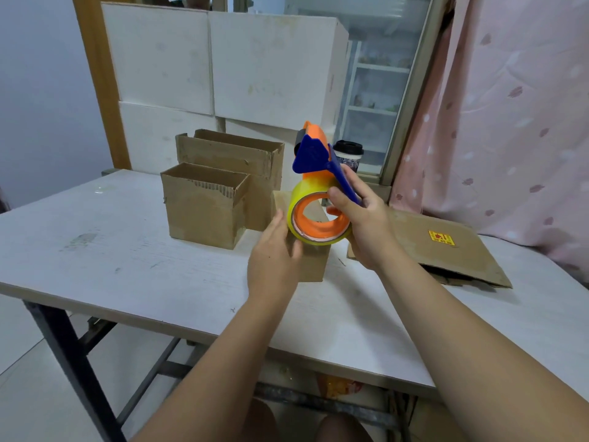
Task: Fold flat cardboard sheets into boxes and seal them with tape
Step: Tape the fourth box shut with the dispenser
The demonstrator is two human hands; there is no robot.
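Right hand (360,218) gripped the tape dispenser (314,154) over a small cardboard box (314,266), with the left hand (274,250) flat beside its roll.

The right fingers were curled round the blue handle, thumb at the orange core. The left hand, just left of the dispenser, had straight fingers held close together against the yellow tape roll (294,202). The light box directly below the dispenser looked unpinned, so a pull of tape would likely drag or tip it. A tape end stuck back on the roll could tear or wrinkle. The box's top seam was hidden behind the roll and hands, so I could not tell whether the flaps met. Nor could I tell whether the left fingertips held a tape end. Flat cardboard sheets (446,250) lay right of the dispenser and two open boxes (200,215) stood to its left.
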